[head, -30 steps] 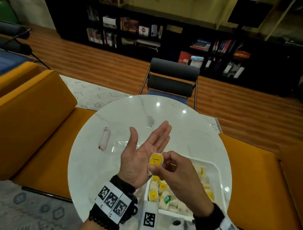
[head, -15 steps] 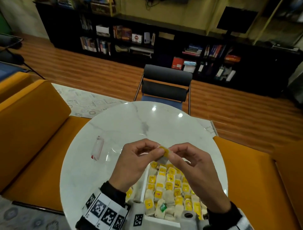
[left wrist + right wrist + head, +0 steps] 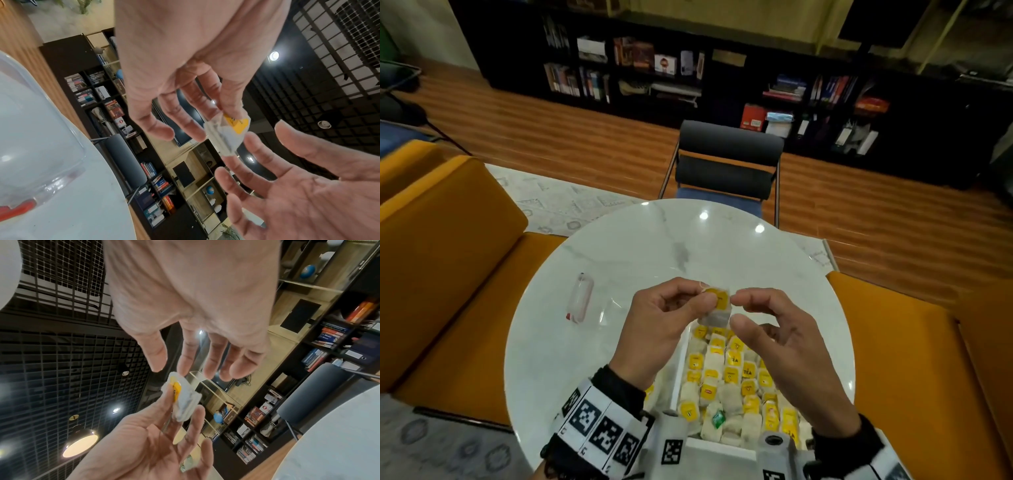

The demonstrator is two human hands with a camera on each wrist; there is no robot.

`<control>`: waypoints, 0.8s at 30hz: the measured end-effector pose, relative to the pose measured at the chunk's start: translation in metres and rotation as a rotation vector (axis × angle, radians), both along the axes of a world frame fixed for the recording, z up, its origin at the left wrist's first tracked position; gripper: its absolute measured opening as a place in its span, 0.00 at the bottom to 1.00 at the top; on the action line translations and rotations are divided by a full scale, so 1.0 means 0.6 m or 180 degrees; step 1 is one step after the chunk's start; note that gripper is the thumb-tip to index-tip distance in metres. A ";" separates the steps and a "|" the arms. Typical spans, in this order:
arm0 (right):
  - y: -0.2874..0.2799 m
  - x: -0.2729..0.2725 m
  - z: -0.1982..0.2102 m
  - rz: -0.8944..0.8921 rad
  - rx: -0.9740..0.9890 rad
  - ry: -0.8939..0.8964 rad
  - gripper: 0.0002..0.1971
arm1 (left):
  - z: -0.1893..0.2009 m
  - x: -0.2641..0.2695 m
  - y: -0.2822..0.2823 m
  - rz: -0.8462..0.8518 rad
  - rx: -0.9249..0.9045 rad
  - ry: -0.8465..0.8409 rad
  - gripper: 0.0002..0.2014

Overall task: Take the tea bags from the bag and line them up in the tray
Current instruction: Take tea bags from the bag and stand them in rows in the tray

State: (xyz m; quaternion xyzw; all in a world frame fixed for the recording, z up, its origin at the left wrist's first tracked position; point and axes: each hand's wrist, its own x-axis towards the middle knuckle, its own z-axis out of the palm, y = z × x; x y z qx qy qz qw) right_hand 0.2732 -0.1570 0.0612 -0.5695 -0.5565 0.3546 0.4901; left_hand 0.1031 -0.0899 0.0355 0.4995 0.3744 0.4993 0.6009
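My left hand (image 3: 705, 295) pinches a white tea bag (image 3: 717, 306) with a yellow tag between thumb and forefinger, above the far end of the tray. My right hand (image 3: 736, 311) hovers just right of it, fingers loosely curled, tips at the tea bag's edge without gripping. In the left wrist view the tea bag (image 3: 228, 131) sits under my left hand (image 3: 228, 112). In the right wrist view my right hand (image 3: 170, 368) is spread over the tea bag (image 3: 182, 400). The white tray (image 3: 684, 346) holds several tea bags (image 3: 726, 377) in rows. The clear plastic bag (image 3: 582, 301) lies flat to the left.
The round white marble table (image 3: 654, 246) has bare surface beyond my hands. A dark chair (image 3: 727, 161) stands at its far side. Orange seats flank it on the left (image 3: 441, 240) and right (image 3: 914, 342). A few tea bags (image 3: 650, 390) lie left of the tray.
A second ago my right hand held the tea bag over my open left palm. My left fingers then closed on it, and my right fingers have now loosened from it.
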 end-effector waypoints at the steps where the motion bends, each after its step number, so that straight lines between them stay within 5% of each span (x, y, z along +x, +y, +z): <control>1: -0.002 0.000 0.000 0.0012 -0.0013 -0.0053 0.13 | -0.002 0.001 -0.001 0.0019 -0.0025 -0.0010 0.12; 13: -0.007 0.018 -0.015 -0.0278 -0.0249 0.0203 0.11 | -0.018 0.028 -0.016 -0.0097 -0.0262 0.0037 0.18; 20: -0.008 0.030 -0.025 -0.0079 -0.0359 -0.0117 0.05 | -0.023 0.046 -0.026 -0.0216 -0.0277 0.0365 0.11; 24: 0.000 0.076 -0.108 0.0016 -0.1028 -0.0700 0.07 | -0.042 0.028 -0.036 -0.0096 -0.0411 0.0667 0.06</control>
